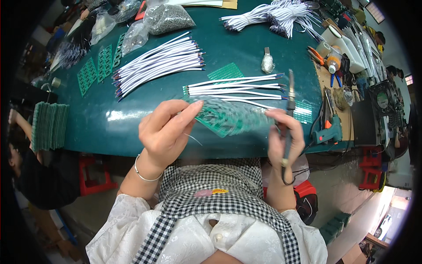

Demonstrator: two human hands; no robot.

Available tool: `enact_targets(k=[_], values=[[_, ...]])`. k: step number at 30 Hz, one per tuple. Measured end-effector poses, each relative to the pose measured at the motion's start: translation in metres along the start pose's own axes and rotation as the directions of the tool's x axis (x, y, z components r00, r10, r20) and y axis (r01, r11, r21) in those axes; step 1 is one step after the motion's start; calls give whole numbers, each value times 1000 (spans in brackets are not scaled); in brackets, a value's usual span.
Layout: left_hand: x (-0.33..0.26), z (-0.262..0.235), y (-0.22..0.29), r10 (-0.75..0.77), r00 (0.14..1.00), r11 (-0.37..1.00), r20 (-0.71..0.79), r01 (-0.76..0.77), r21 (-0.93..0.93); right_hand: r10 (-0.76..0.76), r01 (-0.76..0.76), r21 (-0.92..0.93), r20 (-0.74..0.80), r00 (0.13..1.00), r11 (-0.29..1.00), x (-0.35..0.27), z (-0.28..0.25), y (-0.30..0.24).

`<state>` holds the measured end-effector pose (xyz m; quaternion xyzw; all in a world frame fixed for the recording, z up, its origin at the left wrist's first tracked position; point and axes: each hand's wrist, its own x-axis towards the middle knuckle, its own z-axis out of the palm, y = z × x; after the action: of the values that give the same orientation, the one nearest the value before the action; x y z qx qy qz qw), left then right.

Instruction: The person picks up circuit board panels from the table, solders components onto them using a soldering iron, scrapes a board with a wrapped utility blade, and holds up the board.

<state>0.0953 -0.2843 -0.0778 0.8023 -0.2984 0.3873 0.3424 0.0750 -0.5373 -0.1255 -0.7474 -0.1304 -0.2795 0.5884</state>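
Only unreadable, tiny lettering (221, 191) on an orange patch (215, 192).

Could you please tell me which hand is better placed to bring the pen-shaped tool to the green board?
Probably the right hand: it already holds the pen-shaped tool, while the left hand seems to pinch the green board.

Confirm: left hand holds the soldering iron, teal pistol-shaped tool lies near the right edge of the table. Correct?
Wrong hand: the head view shows the soldering iron in the right hand, not the left hand. The teal pistol-shaped tool does lie near the right edge of the table.
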Motion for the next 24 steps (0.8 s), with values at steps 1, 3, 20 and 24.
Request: enact_targets(k=[1, 3, 20, 24], values=[[3, -3, 0, 79, 997, 993, -18, -77, 85, 55, -50, 77, -65, 996, 996, -1, -2, -9], [6, -6, 1, 148, 989, 984, 9, -148, 100, -158, 160, 75, -38, 987, 984, 2, -6, -31], [-28, -60, 32, -351, 936, 936, -19, 350, -26, -35, 86, 435, -123, 992, 896, -10, 5, -10], [-48, -34, 19, -607, 658, 528, 447, 753, -392, 139, -94, 769, 7, 990, 632, -13, 8, 0]])
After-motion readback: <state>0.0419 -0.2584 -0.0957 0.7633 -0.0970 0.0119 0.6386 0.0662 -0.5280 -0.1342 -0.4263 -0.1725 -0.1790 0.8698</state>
